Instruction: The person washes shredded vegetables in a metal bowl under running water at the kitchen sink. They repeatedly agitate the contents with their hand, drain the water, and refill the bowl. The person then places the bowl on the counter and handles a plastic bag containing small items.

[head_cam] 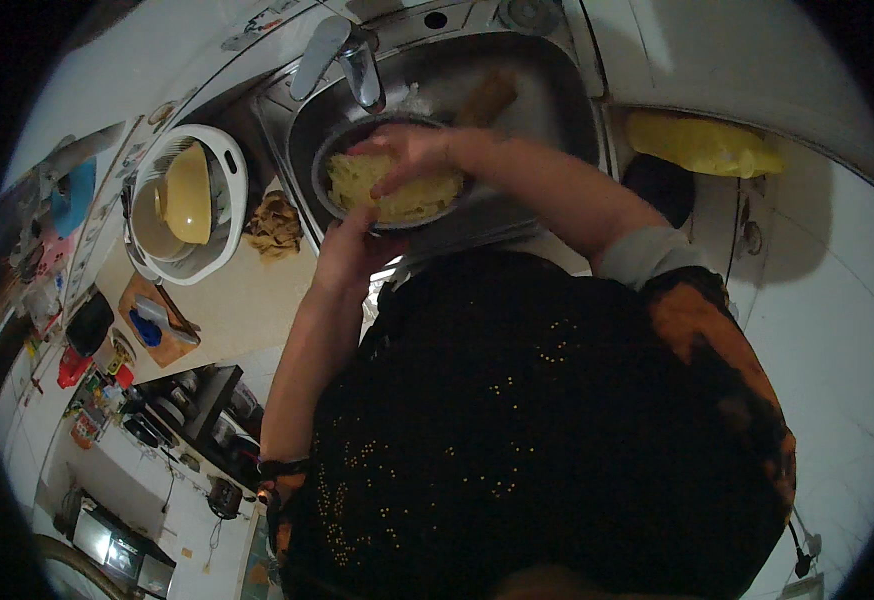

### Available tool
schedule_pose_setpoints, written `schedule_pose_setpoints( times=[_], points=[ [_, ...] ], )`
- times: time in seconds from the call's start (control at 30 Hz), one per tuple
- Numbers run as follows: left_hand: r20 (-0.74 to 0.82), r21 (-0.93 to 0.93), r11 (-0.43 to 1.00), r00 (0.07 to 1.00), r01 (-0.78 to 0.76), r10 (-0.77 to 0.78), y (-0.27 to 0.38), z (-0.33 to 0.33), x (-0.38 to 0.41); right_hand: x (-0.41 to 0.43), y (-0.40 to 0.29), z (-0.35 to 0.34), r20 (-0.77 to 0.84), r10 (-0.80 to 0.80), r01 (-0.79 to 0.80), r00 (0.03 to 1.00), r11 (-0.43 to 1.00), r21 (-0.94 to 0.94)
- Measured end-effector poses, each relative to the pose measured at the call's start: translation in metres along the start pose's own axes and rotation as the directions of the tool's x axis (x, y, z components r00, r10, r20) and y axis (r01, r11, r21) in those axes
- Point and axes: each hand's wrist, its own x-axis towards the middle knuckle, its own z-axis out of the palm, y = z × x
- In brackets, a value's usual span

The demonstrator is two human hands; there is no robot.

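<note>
A round metal bowl (320, 174) sits in the stainless steel sink (557, 90), below the faucet. Pale yellow cut strips of food (426, 201), perhaps potato, fill much of it. My left hand (351, 244) grips the bowl's near left rim, thumb on top and fingers underneath. Over the strips, my right hand (411, 154) reaches into the bowl from the right. Its thumb points down toward the food, while its other fingers are partly hidden near the far rim, so I cannot tell whether it grips any strips.
Behind the bowl stands a chrome faucet (362, 71). Left of the sink, a white plastic basket (234, 180) holds yellow bowls (189, 195), beside crumpled brown paper (276, 225). A cutting board (156, 319) with a knife lies farther left. A yellow plastic bag (699, 144) lies at right.
</note>
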Motion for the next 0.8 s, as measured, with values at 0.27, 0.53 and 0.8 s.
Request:
schedule_pose_setpoints(
  times=[0.27, 0.53, 0.8],
  points=[
    [-0.109, -0.047, 0.981, 0.975, 0.190, -0.194, -0.039, -0.012, -0.019, -0.013, 0.011, 0.056, 0.028, 0.088, -0.081, 0.996, 0.976, -0.201],
    [-0.080, -0.439, 0.894, 0.995, -0.091, 0.062, -0.083, -0.062, 0.054, -0.024, -0.056, 0.034, -0.277, -0.333, -0.029, 0.901, 0.591, -0.806],
    [-0.147, -0.427, 0.896, 0.987, -0.123, 0.065, -0.107, -0.093, 0.036, -0.062, 0.057, -0.029, -0.558, -0.059, -0.395, 0.828, 0.645, -0.654]
  ],
)
